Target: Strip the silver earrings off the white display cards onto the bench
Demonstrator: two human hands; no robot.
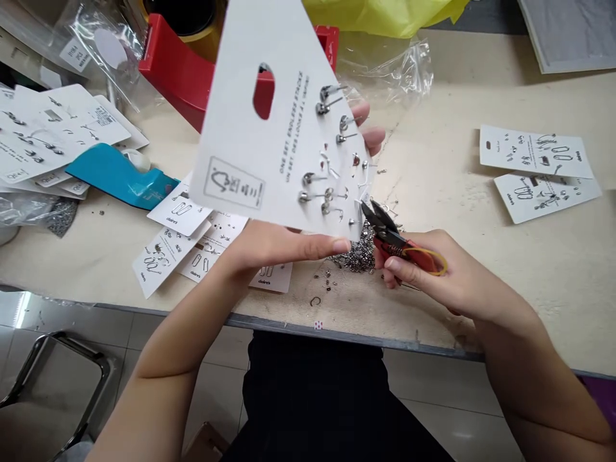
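My left hand (289, 247) grips a white earring card (240, 135) by its edge, thumb on the near side and fingertips showing behind the far edge. The card is tilted up, its back facing me, with several earring posts and backs sticking out. In my right hand (428, 273) is a pair of red-handled cutting pliers (402, 247) with a yellow band around the handles. The pliers' dark jaws reach the card's right edge, close to a small post. Beneath them on the table lies a pile of small metal earring backs (359, 256), partly hidden by the card.
A stack of earring cards (62, 122) lies at left beside a teal tool (125, 176). More cards (173, 253) lie behind my left wrist, and two others (536, 151) at right. A red tape dispenser (178, 70) and yellow plastic (385, 14) are at the back.
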